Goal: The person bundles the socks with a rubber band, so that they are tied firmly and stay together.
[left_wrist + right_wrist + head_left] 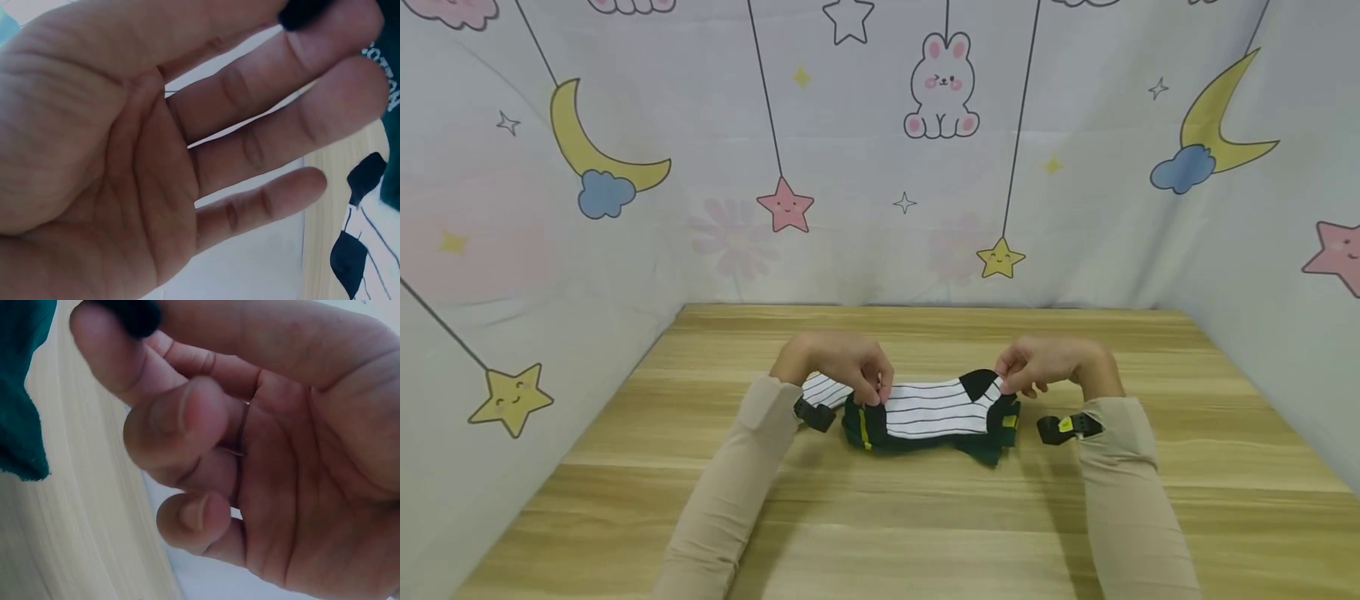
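Observation:
A white sock (934, 410) with thin dark stripes and black patches stretches sideways between both hands, over dark green socks (987, 452) with yellow marks. At its left end my left hand (844, 360) pinches the black part between thumb and finger. My right hand (1051, 362) pinches the other end by the black patches. The left wrist view has the other left fingers held fairly straight, with green cloth (392, 159) beside them. In the right wrist view, a dark bit of fabric (139, 315) sits between thumb and fingertip, while the other fingers bend loosely.
Another white striped sock (824, 389) lies behind the left wrist, partly hidden by it. Everything rests on a wood-grain table (887, 525). A printed cloth (865, 150) with stars, moons and a rabbit hangs behind the table and along its sides.

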The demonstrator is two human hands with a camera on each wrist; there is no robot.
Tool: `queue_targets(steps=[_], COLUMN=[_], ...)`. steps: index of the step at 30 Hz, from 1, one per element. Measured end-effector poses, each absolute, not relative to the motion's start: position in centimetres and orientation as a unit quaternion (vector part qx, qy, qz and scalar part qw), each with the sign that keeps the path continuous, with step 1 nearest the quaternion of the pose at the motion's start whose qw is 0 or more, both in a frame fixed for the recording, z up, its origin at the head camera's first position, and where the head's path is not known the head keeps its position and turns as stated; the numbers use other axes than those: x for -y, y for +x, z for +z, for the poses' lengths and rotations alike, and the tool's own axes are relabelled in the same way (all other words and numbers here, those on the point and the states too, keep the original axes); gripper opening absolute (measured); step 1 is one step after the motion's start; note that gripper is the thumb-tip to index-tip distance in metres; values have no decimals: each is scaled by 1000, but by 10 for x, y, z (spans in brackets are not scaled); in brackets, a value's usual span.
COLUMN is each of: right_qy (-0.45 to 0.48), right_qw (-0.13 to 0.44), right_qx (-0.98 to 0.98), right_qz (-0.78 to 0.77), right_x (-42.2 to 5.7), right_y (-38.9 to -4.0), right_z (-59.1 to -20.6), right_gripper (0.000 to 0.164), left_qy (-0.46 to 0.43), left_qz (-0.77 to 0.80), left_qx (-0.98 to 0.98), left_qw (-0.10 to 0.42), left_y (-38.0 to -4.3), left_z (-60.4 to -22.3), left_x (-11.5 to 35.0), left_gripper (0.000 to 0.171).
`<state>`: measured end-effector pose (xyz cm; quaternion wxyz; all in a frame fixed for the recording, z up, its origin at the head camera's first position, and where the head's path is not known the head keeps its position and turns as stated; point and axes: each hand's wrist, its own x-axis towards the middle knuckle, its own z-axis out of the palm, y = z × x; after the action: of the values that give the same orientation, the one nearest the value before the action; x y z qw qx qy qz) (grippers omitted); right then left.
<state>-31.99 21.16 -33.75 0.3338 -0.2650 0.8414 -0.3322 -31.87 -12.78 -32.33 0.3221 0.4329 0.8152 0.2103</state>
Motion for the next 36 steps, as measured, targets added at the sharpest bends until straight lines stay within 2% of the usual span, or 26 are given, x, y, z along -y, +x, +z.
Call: queue_targets(steps=[12, 23, 36], right_qy=[-241, -224, -201], right_qw=[345, 357, 364], right_qx=[-859, -876, -884], right_qz=[-291, -235, -214], right_x=[-209, -203, -198], right_y=[-321, -323, -324], right_z=[-339, -344, -349], right_gripper=[10, 17, 11], left_qy=[412, 402, 394], left_qz=[161, 147, 130], left_qx=[-838, -848, -851], left_qw=[320, 312, 321], left_y=[-319, -320, -321], left_z=[-330, -333, -336], left_x=[117, 115, 114], left_gripper=[10, 10, 13])
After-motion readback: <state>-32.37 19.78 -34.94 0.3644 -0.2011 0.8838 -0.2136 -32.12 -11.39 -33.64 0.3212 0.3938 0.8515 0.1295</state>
